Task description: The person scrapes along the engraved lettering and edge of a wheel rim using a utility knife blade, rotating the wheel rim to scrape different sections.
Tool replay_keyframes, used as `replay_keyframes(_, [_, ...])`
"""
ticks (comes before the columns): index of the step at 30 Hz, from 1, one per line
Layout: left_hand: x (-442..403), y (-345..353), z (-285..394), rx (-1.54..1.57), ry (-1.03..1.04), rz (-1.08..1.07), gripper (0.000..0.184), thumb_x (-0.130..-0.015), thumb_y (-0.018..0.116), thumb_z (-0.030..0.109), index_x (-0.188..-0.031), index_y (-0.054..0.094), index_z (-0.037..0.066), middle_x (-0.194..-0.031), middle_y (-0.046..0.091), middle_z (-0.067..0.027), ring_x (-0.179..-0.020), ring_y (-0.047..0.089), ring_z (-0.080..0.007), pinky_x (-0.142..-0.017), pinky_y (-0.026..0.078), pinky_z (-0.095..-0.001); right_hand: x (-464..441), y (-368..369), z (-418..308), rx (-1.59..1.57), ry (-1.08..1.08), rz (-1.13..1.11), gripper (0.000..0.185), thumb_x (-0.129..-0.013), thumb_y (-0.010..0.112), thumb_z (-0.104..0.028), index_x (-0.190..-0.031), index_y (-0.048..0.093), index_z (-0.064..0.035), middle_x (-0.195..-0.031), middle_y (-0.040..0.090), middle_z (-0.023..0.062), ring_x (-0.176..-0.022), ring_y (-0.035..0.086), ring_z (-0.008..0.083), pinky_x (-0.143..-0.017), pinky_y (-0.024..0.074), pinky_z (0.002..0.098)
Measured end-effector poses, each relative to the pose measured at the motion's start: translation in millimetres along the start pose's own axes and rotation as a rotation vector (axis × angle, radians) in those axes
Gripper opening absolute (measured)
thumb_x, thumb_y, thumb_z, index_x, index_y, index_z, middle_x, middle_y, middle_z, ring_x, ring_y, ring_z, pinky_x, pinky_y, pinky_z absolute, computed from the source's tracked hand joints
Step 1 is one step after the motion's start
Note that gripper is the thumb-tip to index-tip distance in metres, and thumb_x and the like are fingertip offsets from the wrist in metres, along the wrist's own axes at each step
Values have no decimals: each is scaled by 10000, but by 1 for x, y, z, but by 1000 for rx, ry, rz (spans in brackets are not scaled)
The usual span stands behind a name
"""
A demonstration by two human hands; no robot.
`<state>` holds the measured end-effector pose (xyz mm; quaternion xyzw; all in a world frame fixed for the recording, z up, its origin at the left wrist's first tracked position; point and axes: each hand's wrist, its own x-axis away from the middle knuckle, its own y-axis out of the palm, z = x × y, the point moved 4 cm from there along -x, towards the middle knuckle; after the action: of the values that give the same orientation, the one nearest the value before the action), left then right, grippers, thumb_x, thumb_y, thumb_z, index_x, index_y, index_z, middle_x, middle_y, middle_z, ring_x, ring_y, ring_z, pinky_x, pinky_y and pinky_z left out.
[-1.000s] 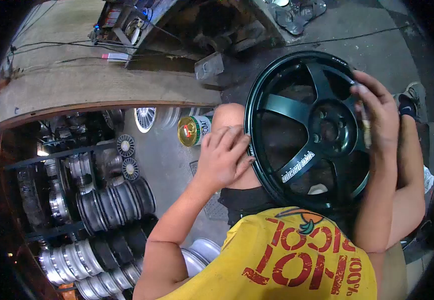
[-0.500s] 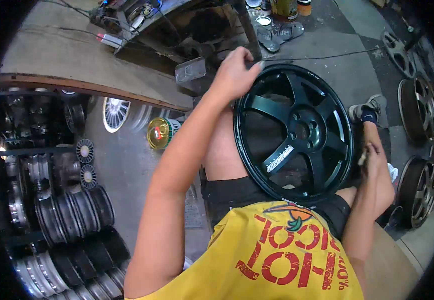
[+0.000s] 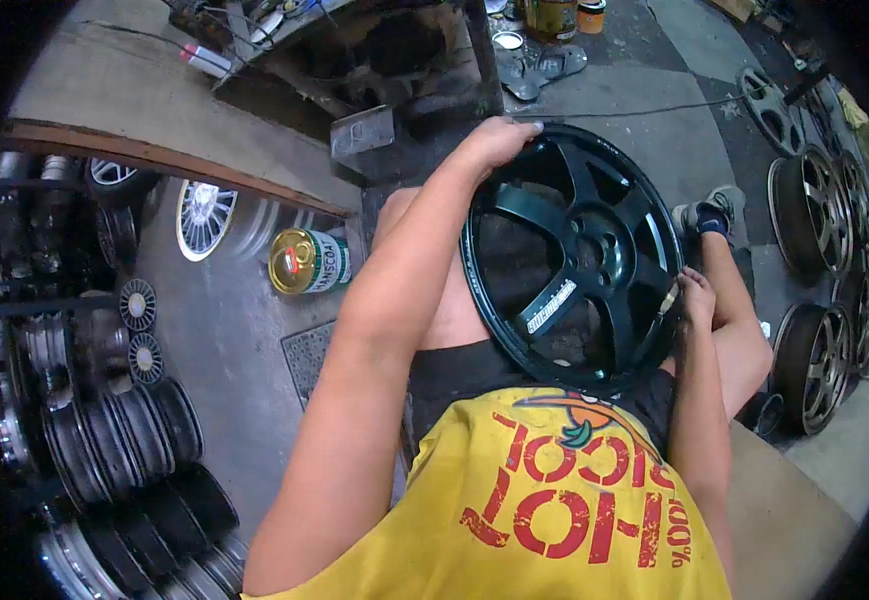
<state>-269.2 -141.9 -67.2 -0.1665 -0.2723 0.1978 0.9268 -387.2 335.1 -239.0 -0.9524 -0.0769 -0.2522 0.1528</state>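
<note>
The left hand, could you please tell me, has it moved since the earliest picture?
Yes: judged against the gold-topped can, the left hand has moved farther away, up to the wheel's upper edge in the picture.

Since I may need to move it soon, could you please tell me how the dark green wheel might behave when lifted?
The dark green wheel looks like metal with thick spokes, so it would probably stay stiff and feel rather heavy. Its round outer edge suggests it could roll if stood upright. Its glossy finish may feel slippery.
</note>
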Motion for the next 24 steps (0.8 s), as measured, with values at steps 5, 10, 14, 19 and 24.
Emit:
replay_keyframes(5, [31, -11, 6, -6, 1, 66, 525, -987, 681, 471, -1187, 776, -5, -1110, 745, -142, -1001, 660, -239, -928, 508, -359, -43, 15, 8, -113, -9, -48, 349, -915, 710, -40, -1256, 737, 32, -1065, 767, 102, -936, 709, 195, -857, 556, 310])
replay_keyframes(10, [90, -29, 10, 182, 75, 141, 421, -1005, 684, 362, -1110, 770, -37, -1025, 753, -91, -912, 659, -171, -837, 508, -306, -75, 55, -12, -179, -165, -24, 317, -902, 751, -77, -1208, 774, 6, -1048, 780, 91, -960, 718, 170, -886, 555, 291])
replay_keyframes(14, [132, -23, 21, 193, 118, 182, 344, -1036, 656, 283, -1128, 762, -31, -1093, 762, -86, -999, 678, -159, -916, 515, -289, -90, 76, -8, -324, -140, -47, 277, -975, 672, -29, -1246, 718, 7, -1014, 750, 85, -839, 718, 170, -754, 583, 284])
replay_keyframes(19, [146, -20, 34, 405, 67, 188, 312, -1058, 622, 257, -1127, 765, -12, -1065, 746, -72, -999, 672, -171, -928, 512, -294, -78, 85, -21, -411, -139, -67, 239, -963, 695, -49, -1193, 754, -23, -963, 757, 70, -842, 718, 151, -745, 569, 267])
replay_keyframes(24, [171, -16, 41, 437, 84, 229, 309, -1059, 612, 262, -1113, 757, -6, -1076, 730, -75, -1024, 654, -160, -941, 499, -288, -73, 90, -19, -469, -115, -138, 236, -916, 729, -34, -1142, 793, -20, -1034, 760, 54, -909, 696, 151, -846, 543, 274])
